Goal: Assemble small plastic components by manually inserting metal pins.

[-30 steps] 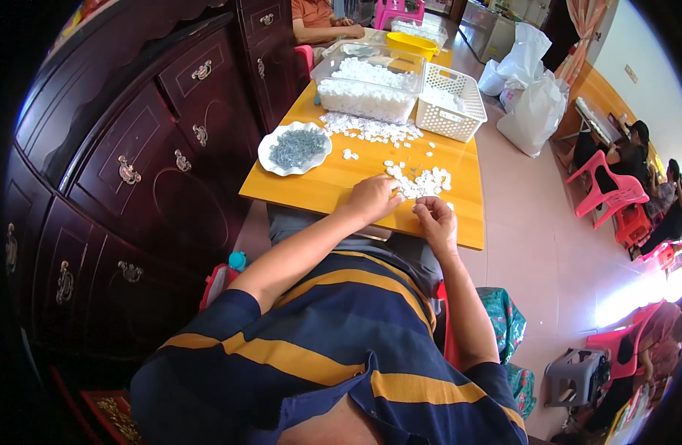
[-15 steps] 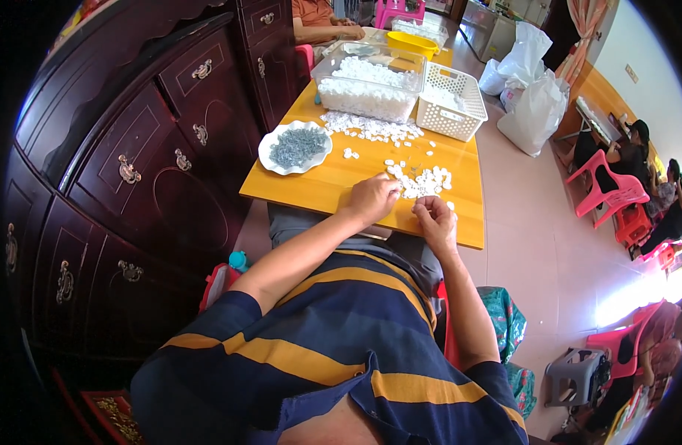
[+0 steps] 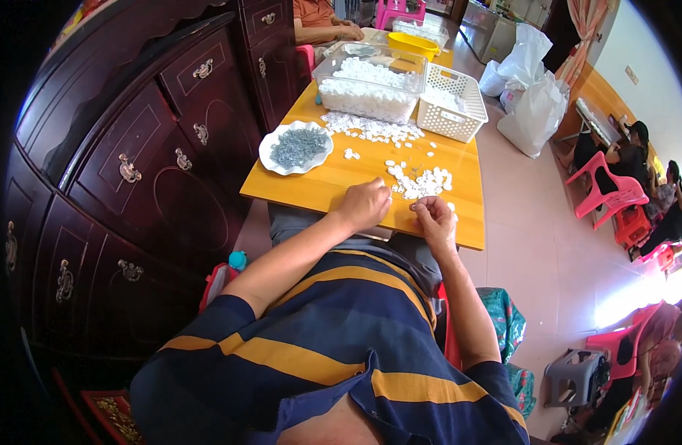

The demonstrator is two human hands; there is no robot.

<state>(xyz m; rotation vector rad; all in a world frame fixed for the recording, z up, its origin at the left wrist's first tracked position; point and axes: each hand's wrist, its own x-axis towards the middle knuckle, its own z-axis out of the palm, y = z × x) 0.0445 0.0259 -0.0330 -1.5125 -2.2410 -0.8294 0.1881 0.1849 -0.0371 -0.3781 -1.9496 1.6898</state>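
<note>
My left hand [image 3: 366, 205] is closed above the near part of the table, just left of a loose pile of small white plastic pieces [image 3: 430, 181]. A bit of white shows at its fingertips, a small piece like those in the pile. At the pile's near edge, my right hand [image 3: 436, 221] pinches thumb and forefinger together on something tiny and greyish, too small to name. A few thin grey pins [image 3: 415, 169] lie among the white pieces. To the left stands a white scalloped plate [image 3: 265, 154] heaped with small grey metal pins [image 3: 298, 147].
Behind the pile, more white pieces [image 3: 371, 127] lie before a clear plastic bin [image 3: 371, 108] and a white perforated basket [image 3: 467, 122]. A yellow basin [image 3: 414, 44] and another person's hands [image 3: 348, 32] are farther back. Dark cabinets [image 3: 155, 141] stand left; white sacks [image 3: 534, 119] rest right.
My left hand has drawn slightly left, away from the white pile and my right hand, still closed. The right hand has barely moved.
</note>
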